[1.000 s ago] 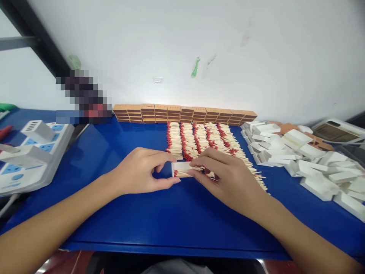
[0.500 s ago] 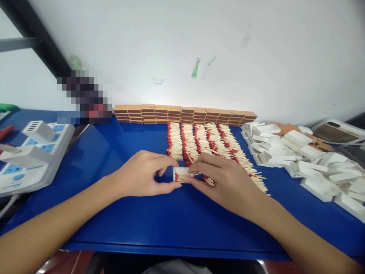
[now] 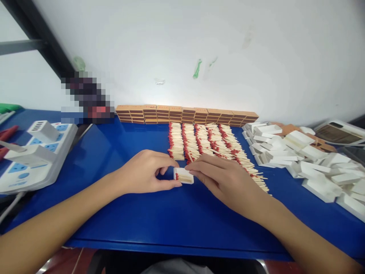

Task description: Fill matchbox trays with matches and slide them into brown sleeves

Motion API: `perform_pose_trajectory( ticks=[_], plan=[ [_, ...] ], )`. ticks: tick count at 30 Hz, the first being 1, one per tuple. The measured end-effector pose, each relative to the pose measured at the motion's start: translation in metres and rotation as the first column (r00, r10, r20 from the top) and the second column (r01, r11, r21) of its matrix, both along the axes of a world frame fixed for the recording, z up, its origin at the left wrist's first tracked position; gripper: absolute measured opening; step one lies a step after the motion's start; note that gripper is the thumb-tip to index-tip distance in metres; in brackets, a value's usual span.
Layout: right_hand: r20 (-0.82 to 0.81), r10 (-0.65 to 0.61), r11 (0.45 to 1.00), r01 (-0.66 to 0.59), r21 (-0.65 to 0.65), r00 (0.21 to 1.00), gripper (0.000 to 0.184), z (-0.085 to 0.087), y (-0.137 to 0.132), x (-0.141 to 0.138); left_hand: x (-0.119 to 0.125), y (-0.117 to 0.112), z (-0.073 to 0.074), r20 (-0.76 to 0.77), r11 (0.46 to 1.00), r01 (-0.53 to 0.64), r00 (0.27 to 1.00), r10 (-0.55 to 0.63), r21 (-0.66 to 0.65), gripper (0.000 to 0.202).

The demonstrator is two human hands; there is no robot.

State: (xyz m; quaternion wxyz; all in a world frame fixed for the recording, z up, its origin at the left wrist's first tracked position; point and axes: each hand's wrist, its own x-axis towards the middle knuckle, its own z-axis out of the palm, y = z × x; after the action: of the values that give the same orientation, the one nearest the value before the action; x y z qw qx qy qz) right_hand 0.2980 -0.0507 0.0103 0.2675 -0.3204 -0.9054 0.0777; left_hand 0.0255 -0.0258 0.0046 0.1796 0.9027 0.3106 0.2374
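Note:
My left hand (image 3: 148,172) grips a small white matchbox tray (image 3: 191,181) between thumb and fingers at its left end. Inside the tray lie a few matches (image 3: 184,177), their red heads at the left. My right hand (image 3: 225,179) is at the tray's upper right edge, its thumb and fingers closed together. Whatever its fingertips hold, if anything, is hidden. Behind the hands, loose matches (image 3: 176,142) lie in several rows, heads to the left, partly covered by my right hand.
Closed brown matchboxes (image 3: 164,110) are stacked in a long row along the wall. White trays (image 3: 322,184) form a heap at the right, near a phone (image 3: 342,131). A white power strip (image 3: 54,165) with plugs sits at the left of the blue table (image 3: 171,224).
My right fingertips have drawn together and shifted slightly up from the tray's inside, uncovering its right end and the matches lying in it. My left hand still grips the tray.

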Motion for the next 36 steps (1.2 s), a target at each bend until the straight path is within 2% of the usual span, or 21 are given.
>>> perform_pose_trajectory(
  ticks=[4,10,15,20,24,27,29,31,33,36],
  plan=[
    [0.054,0.033,0.998,-0.031,-0.046,0.998,0.030,0.001,-0.001,0.001,-0.001,0.002,-0.001,0.000,1.000,-0.010,1.000,0.010,-0.016,0.021],
    [0.022,0.140,0.985,-0.137,-0.103,0.990,0.022,0.004,-0.004,-0.002,-0.001,0.001,0.001,0.074,0.999,-0.019,0.997,0.016,0.033,0.025],
    [-0.017,0.145,0.980,-0.145,-0.136,0.989,0.021,0.008,-0.007,-0.003,-0.002,0.001,0.004,0.076,0.999,0.014,0.997,-0.016,0.032,0.021],
    [-0.029,0.097,0.985,-0.100,-0.143,0.995,0.013,0.006,-0.006,-0.002,-0.002,0.000,0.005,0.067,0.999,0.017,0.998,-0.020,0.041,0.024],
    [-0.035,0.048,0.991,-0.052,-0.120,0.998,0.015,0.006,-0.006,0.000,-0.005,0.003,0.003,0.035,0.998,-0.011,0.999,0.010,0.054,0.027],
    [0.023,0.045,0.971,-0.038,-0.234,0.999,0.010,0.008,-0.010,-0.001,-0.009,0.008,0.001,0.032,0.997,-0.040,0.999,0.038,0.059,0.029],
    [0.123,-0.004,0.947,0.043,-0.317,0.992,0.020,0.007,-0.015,-0.005,-0.011,0.010,0.000,0.040,0.996,-0.071,0.997,0.069,0.053,0.031],
    [0.235,-0.067,0.926,0.148,-0.347,0.970,0.028,0.005,-0.021,-0.011,-0.012,0.011,0.000,0.047,0.994,-0.099,0.994,0.097,0.054,0.032],
    [0.301,-0.075,0.911,0.188,-0.367,0.951,0.023,0.003,-0.027,-0.015,-0.012,0.010,0.000,0.046,0.991,-0.114,0.993,0.111,0.063,0.033],
    [0.300,-0.013,0.894,0.145,-0.424,0.954,0.007,0.001,-0.032,-0.017,-0.011,0.009,-0.001,0.037,0.991,-0.111,0.993,0.109,0.078,0.034]
  ],
)
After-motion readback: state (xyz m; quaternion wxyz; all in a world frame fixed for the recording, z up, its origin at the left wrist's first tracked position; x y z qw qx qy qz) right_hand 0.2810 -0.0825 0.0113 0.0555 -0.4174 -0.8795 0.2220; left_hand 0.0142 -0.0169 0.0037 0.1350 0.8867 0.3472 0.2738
